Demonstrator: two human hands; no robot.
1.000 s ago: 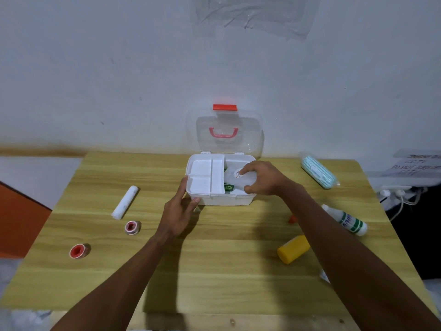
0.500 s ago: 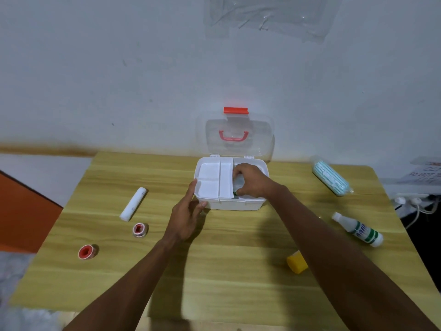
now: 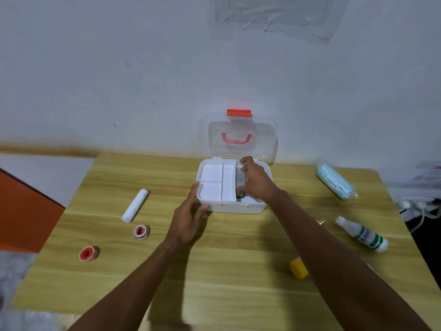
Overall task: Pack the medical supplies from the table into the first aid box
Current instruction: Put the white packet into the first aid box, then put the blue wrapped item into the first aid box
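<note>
Tape roll point(image 3: 88, 253) and a smaller tape roll point(image 3: 141, 231) lie far left on the table point(image 3: 238, 271), near a white bandage roll point(image 3: 135, 206); none is packed yet. My left hand point(image 3: 188, 218) braces the first aid box point(image 3: 238, 207) at its near left corner, fingers fairly straight, thumb against its wall. My right hand point(image 3: 255, 182) reaches into the right compartment, fingers and thumb curled round a pale item point(image 3: 241, 179), mostly hidden. I judge I am seating it beside the white tray point(image 3: 210, 177). Next I must let go and fetch the yellow bottle point(image 3: 298, 271), striped packet point(image 3: 335, 181) or green-labelled bottle point(image 3: 362, 235) on my right.
</note>
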